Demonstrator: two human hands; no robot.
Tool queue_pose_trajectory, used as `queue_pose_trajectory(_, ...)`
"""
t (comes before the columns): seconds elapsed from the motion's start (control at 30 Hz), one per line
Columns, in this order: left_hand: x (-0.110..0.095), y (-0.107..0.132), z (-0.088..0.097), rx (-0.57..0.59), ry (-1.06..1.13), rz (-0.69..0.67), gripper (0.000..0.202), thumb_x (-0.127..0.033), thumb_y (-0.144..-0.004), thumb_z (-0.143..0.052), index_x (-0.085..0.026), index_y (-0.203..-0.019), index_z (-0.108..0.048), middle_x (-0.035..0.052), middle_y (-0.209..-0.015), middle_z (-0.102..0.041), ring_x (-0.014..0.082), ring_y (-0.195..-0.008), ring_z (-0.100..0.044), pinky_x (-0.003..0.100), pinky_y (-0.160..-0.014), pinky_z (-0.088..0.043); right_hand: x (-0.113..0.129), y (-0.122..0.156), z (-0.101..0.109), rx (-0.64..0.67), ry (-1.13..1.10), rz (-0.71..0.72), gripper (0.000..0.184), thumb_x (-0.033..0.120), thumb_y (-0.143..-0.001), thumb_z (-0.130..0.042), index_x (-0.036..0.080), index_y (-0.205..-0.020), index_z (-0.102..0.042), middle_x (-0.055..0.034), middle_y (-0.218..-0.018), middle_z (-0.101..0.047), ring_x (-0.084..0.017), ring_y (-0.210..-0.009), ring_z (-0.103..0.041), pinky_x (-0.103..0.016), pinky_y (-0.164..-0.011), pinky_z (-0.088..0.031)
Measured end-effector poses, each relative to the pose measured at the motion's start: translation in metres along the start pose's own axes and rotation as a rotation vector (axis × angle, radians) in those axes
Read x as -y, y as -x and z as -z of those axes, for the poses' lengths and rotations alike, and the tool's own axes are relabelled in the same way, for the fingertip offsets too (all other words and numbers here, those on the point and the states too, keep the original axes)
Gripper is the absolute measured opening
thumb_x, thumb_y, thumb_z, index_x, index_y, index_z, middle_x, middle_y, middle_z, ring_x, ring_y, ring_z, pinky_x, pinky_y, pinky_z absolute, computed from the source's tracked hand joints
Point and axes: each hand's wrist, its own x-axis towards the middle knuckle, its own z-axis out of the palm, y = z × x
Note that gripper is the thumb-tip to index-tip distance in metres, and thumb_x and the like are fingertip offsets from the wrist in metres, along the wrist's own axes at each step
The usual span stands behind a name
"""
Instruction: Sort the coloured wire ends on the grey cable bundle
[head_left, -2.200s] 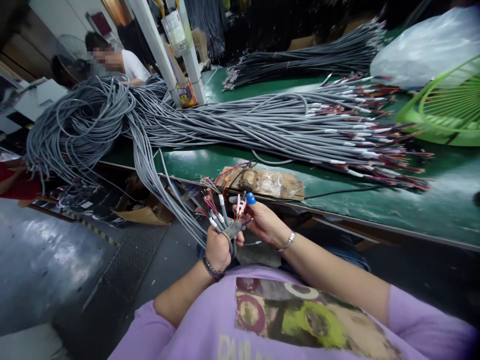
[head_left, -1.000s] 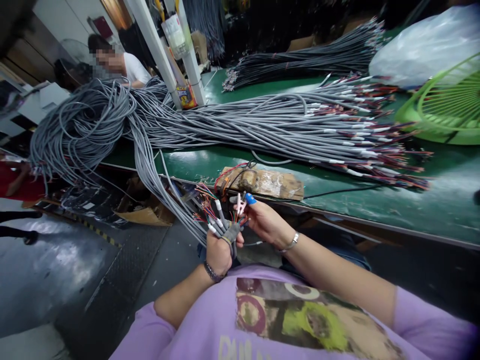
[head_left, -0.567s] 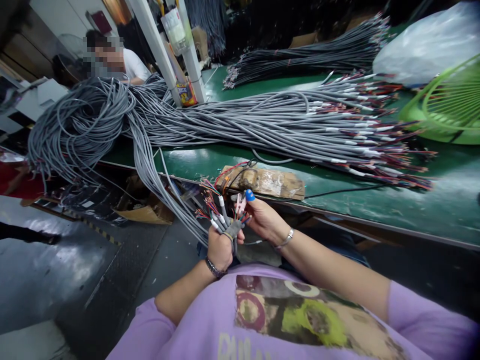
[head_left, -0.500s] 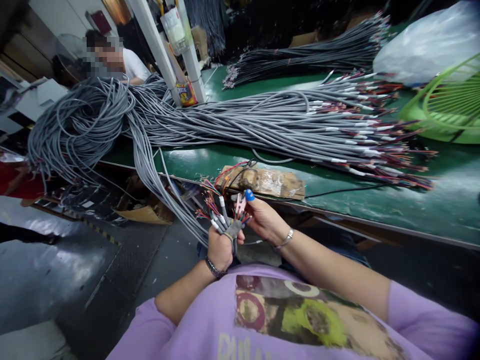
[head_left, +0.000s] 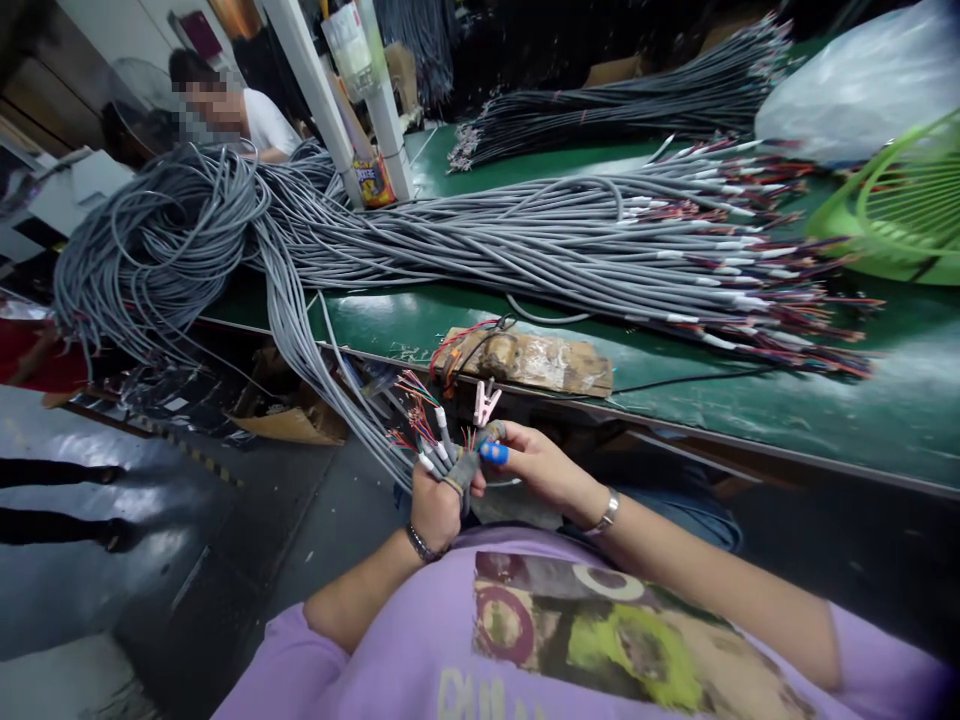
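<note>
Grey cables [head_left: 319,375] are clamped in the left hand [head_left: 437,503]; whether the right hand [head_left: 536,465] grips adjacent wires [head_left: 469,438] is indeterminable. Excess pull could break conductors.

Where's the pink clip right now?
Head view, near the middle: the pink clip is by the front edge of the green bench, just below the brown block and up-left of the right hand.

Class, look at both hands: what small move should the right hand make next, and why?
Probably the right hand should single out one of the coloured wires: the left hand grips the grey cables, their wire ends splay close together, and the right thumb is beside some of them. Whether it pinches one is unclear.
</note>
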Motion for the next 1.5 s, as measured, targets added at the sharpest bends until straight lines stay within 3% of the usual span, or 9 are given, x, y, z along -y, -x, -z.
queue_pose_trajectory(0.13, -0.003, -0.003, 0.003, 0.143, -0.064, 0.094, 0.032, -0.043, -0.071, -0.071, -0.014, -0.059, -0.061, 0.0014, -0.05, -0.061, 0.011, -0.043, -0.053, 0.024, -0.048, -0.045, 0.01, 0.004, -0.005, 0.056, 0.124, 0.04, 0.03, 0.046, -0.077, -0.068, 0.019, -0.075, -0.055, -0.0001, -0.056, -0.065, -0.017, -0.055, -0.062, -0.03, -0.06, -0.045)
queue_pose_trajectory(0.23, -0.007, -0.004, 0.003, 0.178, -0.066, 0.143, 0.032, -0.042, -0.07, -0.072, -0.014, -0.059, -0.062, 0.0013, -0.047, -0.06, 0.0111, -0.041, -0.052, 0.025, -0.046, -0.045, 0.013, 0.003, -0.006, 0.049, 0.163, 0.036, 0.03, 0.045, -0.076, -0.069, 0.019, -0.072, -0.054, -0.0001, -0.055, -0.066, -0.017, -0.054, -0.062, -0.03, -0.06, -0.045)
queue_pose_trajectory(0.5, 0.0, -0.001, 0.0, 0.031, 0.007, 0.014, 0.032, -0.041, -0.073, -0.07, -0.015, -0.056, -0.063, 0.0021, -0.049, -0.062, 0.0122, -0.047, -0.057, 0.023, -0.049, -0.045, 0.009, 0.004, -0.014, -0.1, 0.164, 0.043, 0.034, 0.049, -0.076, -0.067, 0.019, -0.068, -0.053, 0.0012, -0.051, -0.063, -0.013, -0.05, -0.057, -0.025, -0.052, -0.035)
queue_pose_trajectory(0.8, -0.002, 0.0, -0.004, -0.087, 0.102, 0.06, 0.028, -0.04, -0.069, -0.073, -0.015, -0.062, -0.063, 0.001, -0.049, -0.062, 0.0111, -0.044, -0.056, 0.022, -0.046, -0.044, 0.009, 0.008, -0.022, -0.203, 0.168, 0.101, 0.029, 0.043, -0.075, -0.069, 0.02, -0.065, -0.055, 0.0014, -0.052, -0.062, -0.012, -0.049, -0.051, -0.027, -0.054, -0.038)
queue_pose_trajectory(1.07, -0.002, -0.002, -0.004, -0.09, 0.098, 0.072, 0.031, -0.042, -0.068, -0.073, -0.014, -0.058, -0.062, 0.0026, -0.05, -0.062, 0.0142, -0.051, -0.061, 0.024, -0.051, -0.049, 0.001, 0.004, -0.021, -0.278, 0.055, 0.01, 0.029, 0.041, -0.068, -0.074, 0.018, -0.068, -0.056, 0.0031, -0.052, -0.057, -0.012, -0.049, -0.052, -0.026, -0.051, -0.035)
queue_pose_trajectory(1.23, -0.001, 0.001, -0.004, -0.002, 0.044, 0.113, 0.033, -0.043, -0.067, -0.073, -0.014, -0.056, -0.062, 0.003, -0.05, -0.062, 0.0149, -0.052, -0.061, 0.024, -0.05, -0.049, 0.0, 0.001, -0.017, -0.202, -0.044, -0.065, 0.03, 0.039, -0.069, -0.071, 0.02, -0.063, -0.049, 0.0065, -0.046, -0.048, -0.013, -0.042, -0.054, -0.026, -0.047, -0.034)
queue_pose_trajectory(1.37, -0.005, 0.0, -0.005, -0.063, 0.06, 0.104, 0.036, -0.045, -0.066, -0.074, -0.014, -0.054, -0.06, 0.0026, -0.048, -0.06, 0.0148, -0.051, -0.061, 0.025, -0.05, -0.049, 0.002, 0.001, -0.011, -0.238, -0.009, -0.086, 0.03, 0.035, -0.067, -0.073, 0.019, -0.058, -0.049, 0.0058, -0.046, -0.047, -0.01, -0.045, -0.05, -0.024, -0.048, -0.034)
queue_pose_trajectory(1.5, -0.008, -0.002, -0.005, -0.083, 0.073, 0.113, 0.036, -0.045, -0.063, -0.075, -0.014, -0.054, -0.059, 0.0024, -0.047, -0.06, 0.0151, -0.05, -0.061, 0.025, -0.049, -0.049, 0.003, 0.001, -0.007, -0.291, -0.057, -0.094, 0.023, 0.032, -0.064, -0.075, 0.017, -0.066, -0.058, 0.004, -0.055, -0.055, -0.007, -0.048, -0.046, -0.022, -0.048, -0.036)
